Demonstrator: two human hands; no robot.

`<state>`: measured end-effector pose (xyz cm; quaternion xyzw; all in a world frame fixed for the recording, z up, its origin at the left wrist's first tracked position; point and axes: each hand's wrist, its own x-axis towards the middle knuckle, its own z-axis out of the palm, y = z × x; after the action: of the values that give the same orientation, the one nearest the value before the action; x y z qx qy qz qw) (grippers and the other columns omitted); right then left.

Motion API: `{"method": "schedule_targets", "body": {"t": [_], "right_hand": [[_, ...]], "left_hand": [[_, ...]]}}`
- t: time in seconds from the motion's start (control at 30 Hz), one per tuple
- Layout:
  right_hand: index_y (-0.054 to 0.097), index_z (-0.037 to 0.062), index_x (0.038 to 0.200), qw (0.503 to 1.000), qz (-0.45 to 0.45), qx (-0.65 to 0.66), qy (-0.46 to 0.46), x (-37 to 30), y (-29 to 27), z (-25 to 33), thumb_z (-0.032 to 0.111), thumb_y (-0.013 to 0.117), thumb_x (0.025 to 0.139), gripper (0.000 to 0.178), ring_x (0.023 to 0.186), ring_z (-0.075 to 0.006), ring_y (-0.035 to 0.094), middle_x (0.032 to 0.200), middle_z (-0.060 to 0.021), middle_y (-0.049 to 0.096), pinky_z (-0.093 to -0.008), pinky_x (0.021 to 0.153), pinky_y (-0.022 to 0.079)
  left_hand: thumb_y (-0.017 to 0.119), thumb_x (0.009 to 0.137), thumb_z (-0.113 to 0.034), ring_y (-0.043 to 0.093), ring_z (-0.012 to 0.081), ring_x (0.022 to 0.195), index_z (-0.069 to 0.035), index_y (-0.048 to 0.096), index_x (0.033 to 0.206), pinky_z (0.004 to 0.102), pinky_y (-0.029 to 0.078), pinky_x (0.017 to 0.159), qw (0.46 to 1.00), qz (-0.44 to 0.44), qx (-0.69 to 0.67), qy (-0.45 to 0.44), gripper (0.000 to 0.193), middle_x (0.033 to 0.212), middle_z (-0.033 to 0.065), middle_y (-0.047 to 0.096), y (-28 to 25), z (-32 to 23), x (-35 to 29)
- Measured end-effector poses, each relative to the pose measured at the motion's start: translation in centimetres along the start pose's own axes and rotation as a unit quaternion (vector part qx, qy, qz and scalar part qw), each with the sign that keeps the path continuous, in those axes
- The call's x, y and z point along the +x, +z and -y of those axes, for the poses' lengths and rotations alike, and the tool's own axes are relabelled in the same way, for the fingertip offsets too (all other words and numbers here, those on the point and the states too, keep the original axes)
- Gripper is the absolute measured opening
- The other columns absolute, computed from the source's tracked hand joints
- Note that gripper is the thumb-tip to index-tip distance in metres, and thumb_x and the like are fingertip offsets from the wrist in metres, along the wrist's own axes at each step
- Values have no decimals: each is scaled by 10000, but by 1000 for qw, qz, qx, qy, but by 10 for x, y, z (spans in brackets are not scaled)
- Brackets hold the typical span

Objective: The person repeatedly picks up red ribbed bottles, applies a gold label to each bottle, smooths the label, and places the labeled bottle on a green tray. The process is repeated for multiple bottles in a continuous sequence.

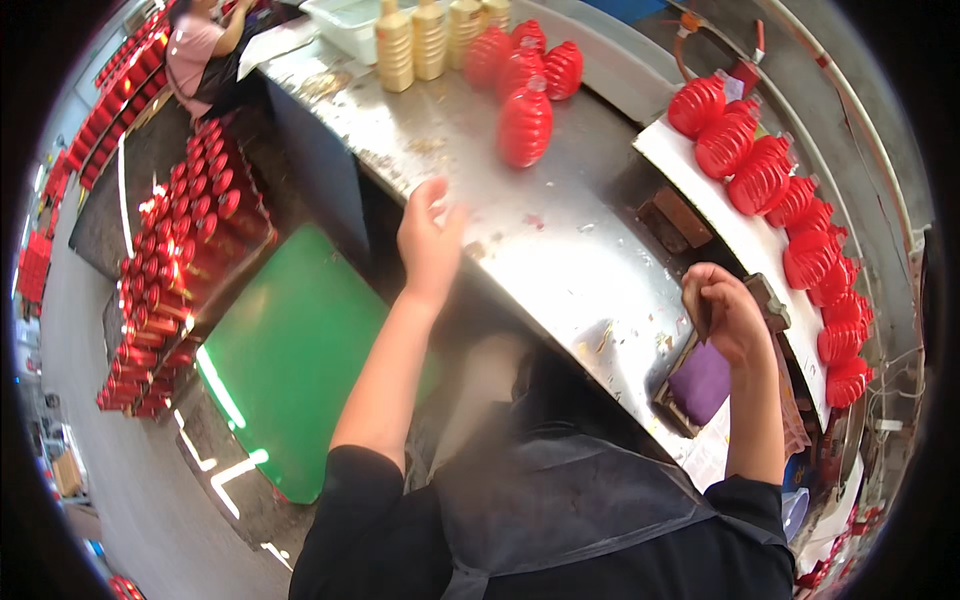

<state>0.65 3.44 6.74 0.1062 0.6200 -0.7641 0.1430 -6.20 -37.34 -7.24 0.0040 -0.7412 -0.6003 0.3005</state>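
Note:
My left hand point(432, 245) hangs over the bench's near edge with its fingers loosely curled and apart, somewhat blurred, and nothing shows in it. Over the right part of the metal bench point(560, 250), my right hand point(728, 315) closes on a thin brown piece point(697, 308), whose kind I cannot make out. Just below that hand lies a purple pad point(700, 383) in a frame. Beyond my left hand a ribbed red bottle point(525, 125) stands on the bench, with several more red bottles point(563, 70) behind it.
Cream bottles point(395, 50) and a white tub point(345, 25) stand at the far end. Ribbed red bottles line a white board point(690, 160) on the right. A green panel point(300, 350) and stacked red containers point(200, 220) are left. Another person point(200, 55) sits far left.

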Motion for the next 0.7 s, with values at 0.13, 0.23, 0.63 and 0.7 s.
{"method": "schedule_targets", "body": {"t": [0.13,0.23,0.63,0.7], "right_hand": [[691,-8,942,997,40,-47,48,-9,-4,9,149,595,996,192,440,-102,475,732,-80,667,-256,395,332],[700,3,959,991,47,-96,84,-1,-12,13,235,634,1029,251,457,-82,494,862,-126,743,-225,401,353],[727,-12,1008,941,-49,-316,-112,-10,-27,-11,175,709,1009,188,785,-66,627,841,-23,713,-244,683,492],[740,-10,1031,908,-98,-385,-136,-34,-37,-10,147,743,974,167,780,-51,608,862,-11,716,-231,679,482]], "left_hand": [[809,884,-178,678,340,1191,-37,611,1353,423,562,977,994,29,51,93,528,1321,178,677,98,-25,90],[847,865,-221,711,287,1111,-33,639,1352,407,563,948,978,8,170,122,563,1264,172,716,148,-29,144],[807,911,-84,718,114,913,-36,773,1185,282,573,848,958,275,49,60,281,1024,70,785,137,-112,115],[765,954,-63,713,121,943,-32,748,1209,284,576,869,926,368,-77,25,258,1052,78,778,147,-144,102]]}}
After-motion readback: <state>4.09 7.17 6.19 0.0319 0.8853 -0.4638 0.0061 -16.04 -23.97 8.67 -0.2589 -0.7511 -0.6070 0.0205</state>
